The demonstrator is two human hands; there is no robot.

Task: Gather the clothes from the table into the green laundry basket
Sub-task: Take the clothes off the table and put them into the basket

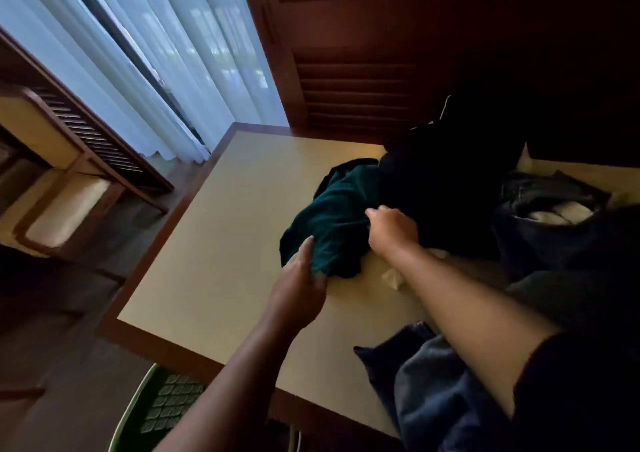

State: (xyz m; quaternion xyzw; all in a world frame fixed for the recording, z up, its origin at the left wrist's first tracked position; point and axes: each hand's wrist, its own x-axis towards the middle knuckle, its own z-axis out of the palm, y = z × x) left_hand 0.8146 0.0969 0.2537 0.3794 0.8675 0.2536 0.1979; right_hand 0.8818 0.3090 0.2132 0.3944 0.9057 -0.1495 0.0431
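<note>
1. left hand (300, 283) pinches the near edge of a crumpled dark green cloth garment (334, 223) lying mid-way across the cream tabletop (214, 243).
2. right hand (393, 231) is closed on the right side of the same garment.
3. a dark pile of clothes (446, 188) sits just right of it; a blue towel-like cloth (436, 392) lies at the near right.
4. green plastic laundry basket (162, 410) stands below the tabletop's near edge, partly visible.

Both hands grip a dark green garment (332, 223) on the cream table (221, 243): the left hand (301, 289) pinches its 7 o'clock edge, the right hand (391, 230) clutches its 3 o'clock side. A green laundry basket (152, 410) sits at 7 o'clock, blue cloth (433, 392) at 5 o'clock.
</note>
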